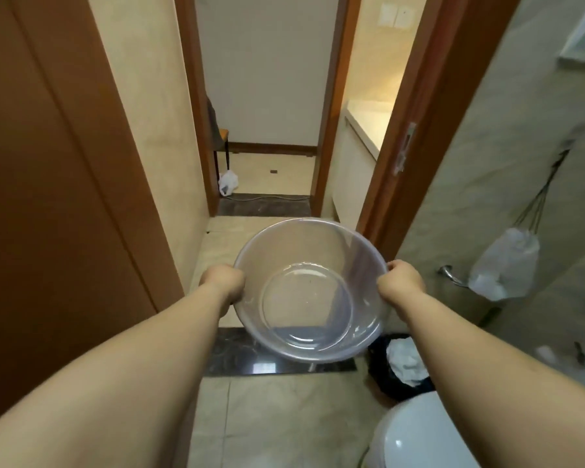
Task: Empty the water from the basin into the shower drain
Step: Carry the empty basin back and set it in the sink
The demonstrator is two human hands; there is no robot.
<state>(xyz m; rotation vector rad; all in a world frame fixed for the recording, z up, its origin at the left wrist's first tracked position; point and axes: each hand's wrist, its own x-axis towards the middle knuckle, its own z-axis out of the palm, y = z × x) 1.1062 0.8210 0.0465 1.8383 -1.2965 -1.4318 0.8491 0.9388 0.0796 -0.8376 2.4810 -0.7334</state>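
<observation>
Clear plastic basin [309,292], tipped toward the person with little water in it, hangs over the doorway floor; left hand [222,282] and right hand [401,283] fingers clamp opposite rims. Keep it level while carrying.

A white toilet [416,434] sits at the floor's lower right corner, a black-lined waste bin [399,366] just beyond it. A plastic bag [504,265] hangs on the right wall. A brown door [48,197] stands at the left, and a white bag [228,183] lies on the far floor.

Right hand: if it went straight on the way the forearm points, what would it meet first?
Probably the door frame; depth is unclear. The right hand grips the basin rim, pointing forward and slightly left.
</observation>
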